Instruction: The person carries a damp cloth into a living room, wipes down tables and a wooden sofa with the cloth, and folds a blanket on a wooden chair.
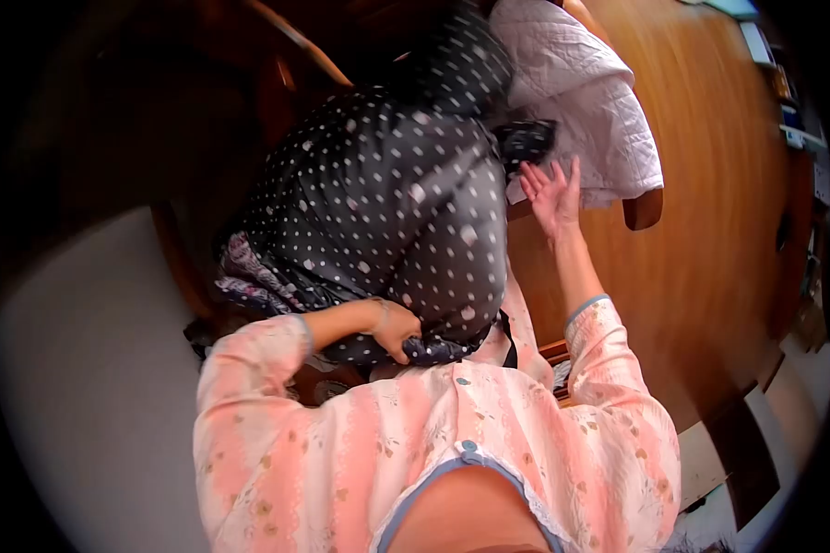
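A large black cloth with white dots is bunched up in front of me. Patterned floral fabric shows at its left edge. Near my lap, my left hand is closed on a gathered edge of the dotted cloth. My right hand is raised on the right, palm showing and fingers spread, holding nothing. Just beyond its fingertips is a bunched, sleeve-like end of the cloth; whether they touch I cannot tell.
A pale quilted cover drapes over wooden furniture with a rounded end. A brown wooden surface stretches along the right, with shelved items beyond. At left is a light grey surface; the upper left is dark.
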Action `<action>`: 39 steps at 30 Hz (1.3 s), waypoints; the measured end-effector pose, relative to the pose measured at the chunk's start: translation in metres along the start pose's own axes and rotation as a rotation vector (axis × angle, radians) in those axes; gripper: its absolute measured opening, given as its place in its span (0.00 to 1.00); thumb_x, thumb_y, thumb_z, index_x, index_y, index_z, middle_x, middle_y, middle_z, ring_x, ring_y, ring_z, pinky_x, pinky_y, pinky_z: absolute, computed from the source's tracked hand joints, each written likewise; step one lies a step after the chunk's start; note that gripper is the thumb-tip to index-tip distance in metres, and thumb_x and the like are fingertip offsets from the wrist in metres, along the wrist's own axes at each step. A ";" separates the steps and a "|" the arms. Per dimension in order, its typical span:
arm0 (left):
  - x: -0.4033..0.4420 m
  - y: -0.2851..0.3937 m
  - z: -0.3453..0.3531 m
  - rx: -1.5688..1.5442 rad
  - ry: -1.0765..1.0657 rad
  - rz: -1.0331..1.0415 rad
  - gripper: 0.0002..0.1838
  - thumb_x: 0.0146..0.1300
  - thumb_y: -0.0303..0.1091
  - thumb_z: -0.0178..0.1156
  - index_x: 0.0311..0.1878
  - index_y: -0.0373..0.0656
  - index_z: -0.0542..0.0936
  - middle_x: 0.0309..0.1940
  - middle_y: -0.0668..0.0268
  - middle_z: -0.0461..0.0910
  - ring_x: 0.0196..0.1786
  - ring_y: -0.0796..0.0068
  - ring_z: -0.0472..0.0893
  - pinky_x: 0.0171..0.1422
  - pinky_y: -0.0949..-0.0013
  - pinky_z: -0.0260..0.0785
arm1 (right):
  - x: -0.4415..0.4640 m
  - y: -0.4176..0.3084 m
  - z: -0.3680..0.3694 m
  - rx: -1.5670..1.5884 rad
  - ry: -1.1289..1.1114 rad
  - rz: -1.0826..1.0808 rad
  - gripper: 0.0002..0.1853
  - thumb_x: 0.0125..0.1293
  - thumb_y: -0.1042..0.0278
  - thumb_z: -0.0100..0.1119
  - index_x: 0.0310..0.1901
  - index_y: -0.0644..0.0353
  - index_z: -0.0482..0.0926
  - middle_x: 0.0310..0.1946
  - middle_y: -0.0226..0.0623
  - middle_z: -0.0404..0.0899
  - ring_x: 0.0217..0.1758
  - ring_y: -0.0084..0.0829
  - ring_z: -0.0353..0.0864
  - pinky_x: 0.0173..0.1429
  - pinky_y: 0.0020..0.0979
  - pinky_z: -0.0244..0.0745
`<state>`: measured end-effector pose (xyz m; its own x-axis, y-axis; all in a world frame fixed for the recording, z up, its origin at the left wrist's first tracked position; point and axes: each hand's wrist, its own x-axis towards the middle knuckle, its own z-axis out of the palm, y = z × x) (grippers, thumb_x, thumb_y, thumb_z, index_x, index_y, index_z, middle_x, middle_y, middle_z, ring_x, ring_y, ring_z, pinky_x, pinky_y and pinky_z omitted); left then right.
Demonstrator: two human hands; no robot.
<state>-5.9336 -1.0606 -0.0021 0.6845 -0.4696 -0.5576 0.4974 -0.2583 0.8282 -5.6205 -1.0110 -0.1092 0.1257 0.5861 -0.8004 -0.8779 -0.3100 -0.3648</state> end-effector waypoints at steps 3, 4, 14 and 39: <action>0.051 -0.032 0.055 0.136 -0.019 -0.116 0.23 0.49 0.53 0.63 0.37 0.41 0.82 0.29 0.57 0.83 0.35 0.56 0.82 0.41 0.58 0.73 | 0.014 0.004 0.041 -0.484 -0.226 -0.177 0.46 0.60 0.36 0.55 0.72 0.51 0.48 0.67 0.39 0.60 0.69 0.36 0.58 0.62 0.35 0.61; 0.064 -0.038 0.067 0.211 -0.001 -0.166 0.23 0.49 0.52 0.63 0.38 0.42 0.82 0.29 0.57 0.83 0.36 0.57 0.83 0.42 0.58 0.74 | 0.014 0.008 0.050 -0.658 -0.178 -0.154 0.45 0.60 0.38 0.57 0.71 0.51 0.49 0.67 0.36 0.60 0.70 0.35 0.56 0.62 0.35 0.60; 0.013 -0.017 0.118 0.176 0.677 -0.282 0.13 0.46 0.42 0.68 0.31 0.46 0.80 0.28 0.65 0.81 0.42 0.67 0.77 0.47 0.65 0.68 | -0.066 0.098 0.178 -1.309 -0.872 -1.295 0.28 0.56 0.76 0.57 0.62 0.56 0.69 0.65 0.43 0.63 0.67 0.41 0.61 0.68 0.36 0.55; -0.159 -0.221 -0.019 -0.398 1.069 -0.445 0.32 0.54 0.54 0.65 0.49 0.31 0.77 0.45 0.51 0.81 0.50 0.63 0.79 0.55 0.69 0.68 | -0.060 0.019 0.079 -0.914 -0.300 -0.724 0.13 0.71 0.63 0.46 0.46 0.62 0.75 0.40 0.37 0.78 0.44 0.26 0.77 0.52 0.28 0.70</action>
<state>-6.1422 -0.9132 -0.0978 0.4134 0.5718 -0.7087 0.7995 0.1445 0.5830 -5.6810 -0.9929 -0.0303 0.2355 0.9564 -0.1725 0.0186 -0.1819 -0.9831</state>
